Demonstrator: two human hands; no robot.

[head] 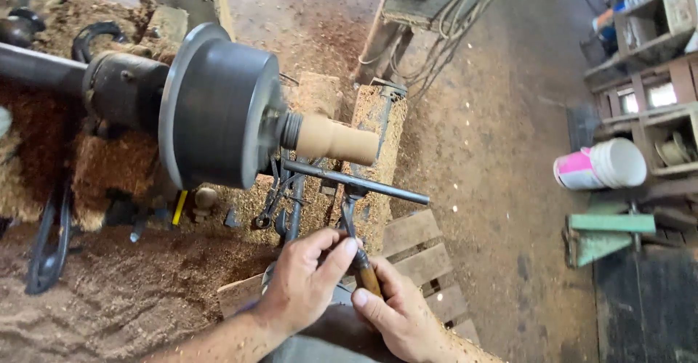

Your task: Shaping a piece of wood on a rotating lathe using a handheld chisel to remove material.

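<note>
While both hands meet low in the middle of the frame, they close together around a turning tool (361,261) with a brown wooden handle. The left hand (309,279) wraps over the handle from the left side, thumb stretched along the top, and the right hand (400,316) grips the handle's lower end from beneath. From the hands the tool's metal shaft rises to a dark steel rest bar (356,181) that runs slantwise across the centre. Just above that bar, a pale wooden workpiece (334,139) sticks out to the right from a large dark round chuck (218,112) in the upper left; whether the tool tip touches the wood cannot be told. Sawdust (109,290) lies thick at lower left. A slatted wooden pallet (425,261) sits behind the hands, and a pink-and-white bucket (600,165) lies on its side at the right edge.
</note>
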